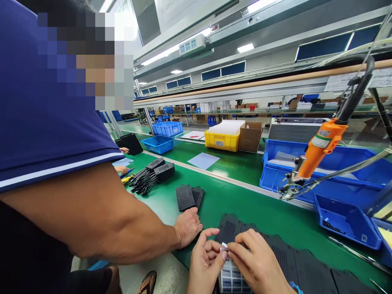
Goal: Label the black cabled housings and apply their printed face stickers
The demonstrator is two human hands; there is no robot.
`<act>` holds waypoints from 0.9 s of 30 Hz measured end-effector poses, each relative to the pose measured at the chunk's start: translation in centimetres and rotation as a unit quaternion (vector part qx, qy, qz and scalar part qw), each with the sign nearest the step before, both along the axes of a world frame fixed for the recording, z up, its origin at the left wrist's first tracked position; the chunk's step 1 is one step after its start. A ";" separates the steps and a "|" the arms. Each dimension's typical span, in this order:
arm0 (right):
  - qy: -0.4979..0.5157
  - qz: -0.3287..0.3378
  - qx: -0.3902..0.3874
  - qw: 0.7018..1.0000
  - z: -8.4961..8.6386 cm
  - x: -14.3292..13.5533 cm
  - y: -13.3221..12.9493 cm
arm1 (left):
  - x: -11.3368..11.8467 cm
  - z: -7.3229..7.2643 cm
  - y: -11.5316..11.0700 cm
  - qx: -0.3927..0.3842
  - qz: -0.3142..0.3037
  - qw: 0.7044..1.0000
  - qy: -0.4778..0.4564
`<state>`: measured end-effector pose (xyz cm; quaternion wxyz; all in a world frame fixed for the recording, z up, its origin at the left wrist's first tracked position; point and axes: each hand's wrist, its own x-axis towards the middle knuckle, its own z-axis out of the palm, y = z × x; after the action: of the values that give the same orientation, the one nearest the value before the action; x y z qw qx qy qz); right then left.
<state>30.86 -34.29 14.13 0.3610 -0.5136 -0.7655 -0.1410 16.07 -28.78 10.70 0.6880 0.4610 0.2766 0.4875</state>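
Near the bottom edge, a roll of small silver-white labels (232, 272) printed "10000" sits between my two hands. My left hand (206, 263) is closed on the roll's upper edge, thumb pressed against it and index finger raised. With fingertips together, my right hand (257, 259) pinches a small label (224, 246) at the top of the roll. Behind and to the right of my hands, several flat black plastic cases (277, 249) with slotted faces lie in a row. Part of that row is hidden by my right hand.
At left a co-worker leans in, a hand (188, 226) beside two stacked black cases (185, 197). Cabled black boxes (163, 171) lie further back. An orange screwdriver (320, 149) hangs over blue bins (347, 220) at right. A yellow bin (222, 141) stands behind. A pen (352, 249) lies right.
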 end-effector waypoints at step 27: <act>0.425 0.064 -0.285 0.857 -2.0 2.9 0.5 | -1.1 -2.4 2.3 0.117 -0.027 0.993 0.011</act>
<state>33.79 -33.80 12.15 0.4974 -0.5541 -0.5751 0.3389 14.93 -26.51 8.32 0.6391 0.5514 0.2122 0.4923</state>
